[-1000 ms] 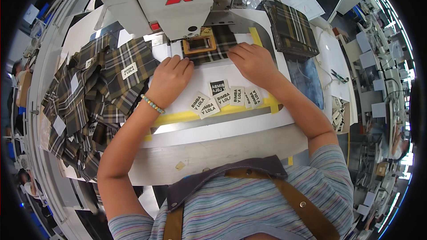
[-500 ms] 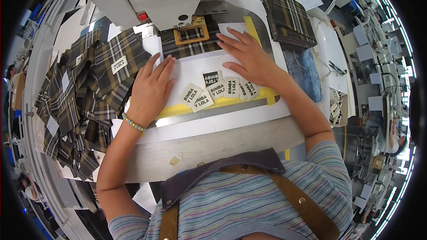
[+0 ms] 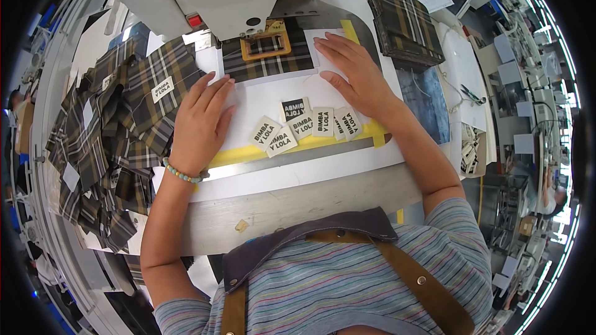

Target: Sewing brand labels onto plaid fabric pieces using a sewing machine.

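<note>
I have the left hand (image 3: 202,121) released and empty, palm down, its fingers stretched toward the far side and its fingertips just beside the near left corner of a plaid fabric piece (image 3: 268,69); from this head view I cannot tell whether they touch the cloth. The right hand (image 3: 360,77) is likewise released, grasping nothing, its fingers reaching left toward the right edge of the same piece, the thumb set apart from them. The plaid piece lies flat at the far middle, beneath the sewing machine head (image 3: 217,0), with an orange-yellow rectangular clamp frame (image 3: 266,56) over its middle; its near edge runs along a white sheet (image 3: 254,96). Between my two wrists, nearer to me, I see a loose cluster of small fabric labels (image 3: 302,125), some overlapping, mostly pale with one dark; yellow tape (image 3: 242,155) runs along their near side, and beyond that comes the bare grey tabletop (image 3: 298,205). To the left I have a heaped pile of plaid pieces (image 3: 105,142), several bearing pale labels; to the far right stands a neat plaid stack (image 3: 410,25), with thread snips (image 3: 473,95) farther right and a label-filled box (image 3: 483,149) on the near side of them.
</note>
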Tool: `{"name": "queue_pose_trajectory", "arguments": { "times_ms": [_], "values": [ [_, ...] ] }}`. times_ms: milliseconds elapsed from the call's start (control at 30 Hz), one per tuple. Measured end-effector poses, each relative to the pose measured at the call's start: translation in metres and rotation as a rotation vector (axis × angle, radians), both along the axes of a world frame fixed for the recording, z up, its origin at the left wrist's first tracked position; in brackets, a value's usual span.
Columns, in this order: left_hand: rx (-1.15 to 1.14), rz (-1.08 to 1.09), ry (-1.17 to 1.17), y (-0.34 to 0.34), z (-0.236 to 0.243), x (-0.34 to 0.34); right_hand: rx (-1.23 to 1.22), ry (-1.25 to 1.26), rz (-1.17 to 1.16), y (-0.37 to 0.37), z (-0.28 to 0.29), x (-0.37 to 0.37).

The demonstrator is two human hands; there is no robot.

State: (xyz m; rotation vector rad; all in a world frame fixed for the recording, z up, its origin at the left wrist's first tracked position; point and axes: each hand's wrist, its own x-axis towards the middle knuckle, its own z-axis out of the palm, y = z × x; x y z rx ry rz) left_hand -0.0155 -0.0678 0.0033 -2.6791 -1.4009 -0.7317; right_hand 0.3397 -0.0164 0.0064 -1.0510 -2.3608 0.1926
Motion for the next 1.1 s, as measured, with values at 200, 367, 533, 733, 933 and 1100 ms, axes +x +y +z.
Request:
{"name": "queue_pose_trajectory", "arguments": {
  "times_ms": [200, 367, 533, 733, 933, 1100],
  "values": [
    [0.011, -0.009, -0.011, 0.001, 0.000, -0.002, 0.001, -0.222, 0.075, -0.002, -0.001, -0.011],
    [0.037, -0.053, -0.040, 0.004, -0.001, 0.002, -0.014, -0.289, 0.053, -0.005, 0.001, -0.006],
    [0.055, -0.042, -0.023, 0.002, -0.001, -0.001, 0.009, -0.301, 0.050, -0.007, 0.002, -0.007],
    [0.025, -0.017, -0.031, 0.000, 0.000, -0.002, 0.037, -0.309, 0.054, -0.009, 0.005, -0.006],
    [-0.011, -0.023, -0.072, 0.002, 0.001, 0.000, 0.044, -0.297, 0.068, -0.006, 0.001, -0.002],
    [0.014, -0.040, -0.073, 0.003, -0.003, -0.004, 0.137, -0.219, 0.102, 0.004, 0.013, 0.014]
  ]
}}
